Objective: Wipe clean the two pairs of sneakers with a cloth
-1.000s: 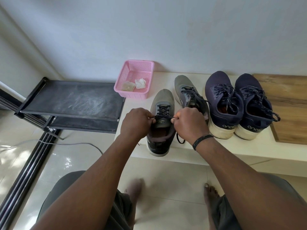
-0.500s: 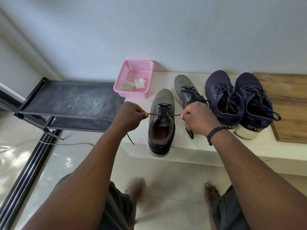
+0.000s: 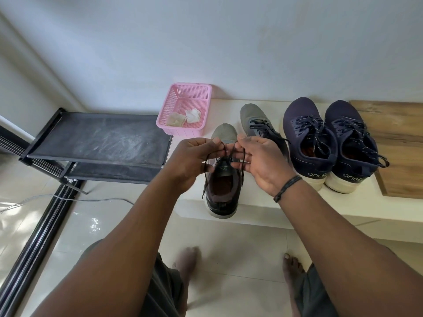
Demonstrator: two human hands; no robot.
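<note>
A grey sneaker (image 3: 222, 193) stands at the front edge of the cream ledge (image 3: 297, 202), heel toward me. Above it my left hand (image 3: 192, 159) and my right hand (image 3: 261, 161) each pinch a loop of its black lace (image 3: 229, 154), fingertips close together. Its grey mate (image 3: 256, 122) sits further back. To the right, a navy pair (image 3: 311, 143) (image 3: 352, 145) stands side by side. Two crumpled cloths (image 3: 183, 116) lie in a pink basket (image 3: 201, 92).
A black shoe rack (image 3: 98, 138) with a dusty shelf stands at the left. A wooden board (image 3: 398, 133) lies on the ledge at the right. A thin cable (image 3: 68, 199) runs over the glossy tiled floor. My bare feet (image 3: 293, 266) are below.
My hands pulled the lace ends apart sideways, then rose and came together above the grey sneaker, now holding lace loops.
</note>
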